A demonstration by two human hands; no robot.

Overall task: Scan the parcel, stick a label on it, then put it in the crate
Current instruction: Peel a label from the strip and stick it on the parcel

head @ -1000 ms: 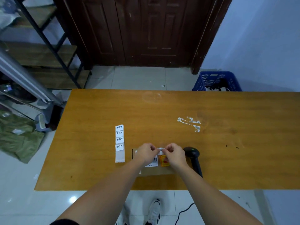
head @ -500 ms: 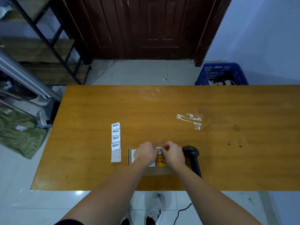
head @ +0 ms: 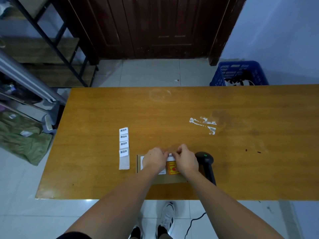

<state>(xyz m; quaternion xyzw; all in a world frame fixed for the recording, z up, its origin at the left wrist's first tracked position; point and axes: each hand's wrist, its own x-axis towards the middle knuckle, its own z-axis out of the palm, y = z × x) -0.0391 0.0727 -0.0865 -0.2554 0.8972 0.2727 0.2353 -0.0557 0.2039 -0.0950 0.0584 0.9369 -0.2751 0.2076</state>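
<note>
While the cardboard parcel (head: 162, 177) lies flat on the table (head: 103, 109) under both my hands, long side across me, my left hand (head: 154, 159) and right hand (head: 186, 161) pinch the label (head: 170, 157), the blue crate (head: 239, 73) far right.

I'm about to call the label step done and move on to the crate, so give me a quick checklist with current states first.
1. Label over the parcel: ok, pinched between left hand and right hand.
2. Label pressed flat: cannot tell, fingers cover its edges.
3. Label clear of the barcode sticker: cannot tell, the left hand hides most of it.
4. Scanner out of the way: ok, lying right of the parcel.
5. Blue crate reachable: ok, on the floor beyond the table's far edge.
6. Spare label strip: ok, left of the parcel.
</note>
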